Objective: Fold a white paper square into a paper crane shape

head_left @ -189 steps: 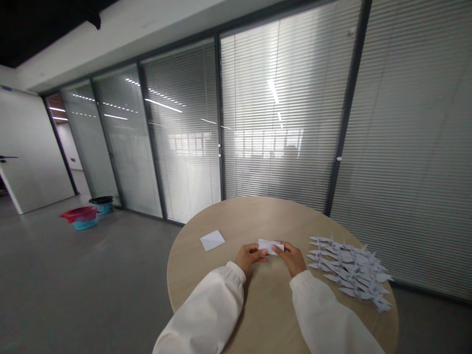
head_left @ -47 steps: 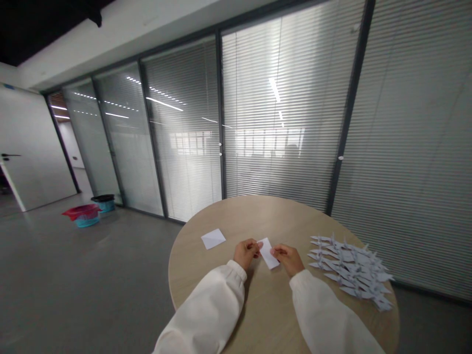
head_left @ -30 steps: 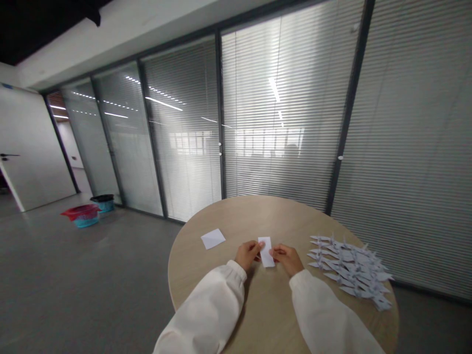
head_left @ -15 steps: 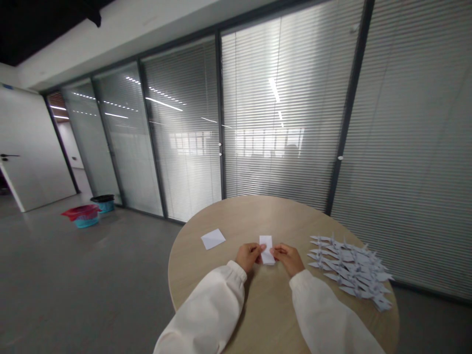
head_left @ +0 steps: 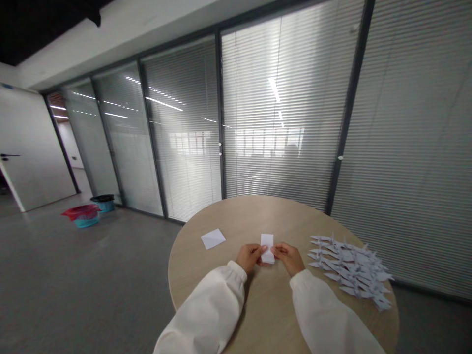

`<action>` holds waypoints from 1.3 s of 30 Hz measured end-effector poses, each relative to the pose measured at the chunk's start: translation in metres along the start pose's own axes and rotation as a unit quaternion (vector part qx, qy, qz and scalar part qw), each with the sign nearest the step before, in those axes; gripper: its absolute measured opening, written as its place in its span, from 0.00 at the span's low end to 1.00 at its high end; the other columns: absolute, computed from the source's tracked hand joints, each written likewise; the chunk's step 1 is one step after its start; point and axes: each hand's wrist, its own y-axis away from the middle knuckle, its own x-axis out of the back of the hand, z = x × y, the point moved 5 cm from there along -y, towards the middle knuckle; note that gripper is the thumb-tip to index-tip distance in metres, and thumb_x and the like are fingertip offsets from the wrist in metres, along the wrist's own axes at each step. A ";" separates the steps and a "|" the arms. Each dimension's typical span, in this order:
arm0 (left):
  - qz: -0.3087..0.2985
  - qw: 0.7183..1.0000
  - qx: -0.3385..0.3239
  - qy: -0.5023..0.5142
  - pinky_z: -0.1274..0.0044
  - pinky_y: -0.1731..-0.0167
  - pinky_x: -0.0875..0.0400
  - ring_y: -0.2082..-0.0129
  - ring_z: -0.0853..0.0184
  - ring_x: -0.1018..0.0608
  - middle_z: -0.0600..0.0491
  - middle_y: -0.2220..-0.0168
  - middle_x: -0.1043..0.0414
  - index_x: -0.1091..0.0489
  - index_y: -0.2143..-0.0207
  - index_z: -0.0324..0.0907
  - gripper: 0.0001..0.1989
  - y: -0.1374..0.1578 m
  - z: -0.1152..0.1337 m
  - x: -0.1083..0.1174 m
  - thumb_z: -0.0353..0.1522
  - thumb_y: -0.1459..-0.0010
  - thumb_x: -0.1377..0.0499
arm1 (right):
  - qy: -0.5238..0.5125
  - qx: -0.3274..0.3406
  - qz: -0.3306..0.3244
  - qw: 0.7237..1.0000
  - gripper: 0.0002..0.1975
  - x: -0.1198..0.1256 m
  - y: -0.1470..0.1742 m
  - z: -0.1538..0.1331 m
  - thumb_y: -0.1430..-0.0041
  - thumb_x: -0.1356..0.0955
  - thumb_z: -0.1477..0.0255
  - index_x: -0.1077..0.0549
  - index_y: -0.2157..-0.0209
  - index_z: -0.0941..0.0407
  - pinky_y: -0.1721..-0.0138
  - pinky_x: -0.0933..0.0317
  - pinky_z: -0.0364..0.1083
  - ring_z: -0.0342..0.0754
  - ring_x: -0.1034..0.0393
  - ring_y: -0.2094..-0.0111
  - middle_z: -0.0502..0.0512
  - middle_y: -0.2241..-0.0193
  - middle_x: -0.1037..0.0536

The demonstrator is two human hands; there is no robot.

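A small folded white paper [head_left: 267,241] is held upright-looking over the middle of the round wooden table [head_left: 236,216]. My left hand [head_left: 250,255] pinches its left edge between thumb and fingers. On the opposite edge, my right hand [head_left: 288,256] grips the same paper with thumb and fingertips. The lower part of the paper shows a fold, partly covered by my thumbs. To the left lies a flat white paper square [head_left: 213,239]. Rows of folded white paper cranes [head_left: 350,268] cover the right side of the table.
Behind the table runs a glass partition with blinds [head_left: 280,108]. On the grey floor at left stand a blue basin with a red liner [head_left: 84,216] and a second one with a black liner [head_left: 103,202]. A white door [head_left: 33,147] stands open at far left.
The folded paper has shifted very slightly up and right between my fingers and tilted a little. Both hands keep their pinch; the other things stay where they were.
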 end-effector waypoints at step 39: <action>-0.041 0.991 -0.007 -0.125 0.81 0.79 0.39 0.88 0.73 0.36 0.58 0.90 0.39 0.39 0.82 0.39 0.27 0.013 0.011 -0.004 0.51 0.48 0.59 | -0.022 0.011 0.056 0.998 0.21 0.010 -0.005 0.004 0.64 0.29 0.57 0.27 0.72 0.61 0.68 0.36 0.49 0.50 0.30 0.73 0.58 0.76 0.24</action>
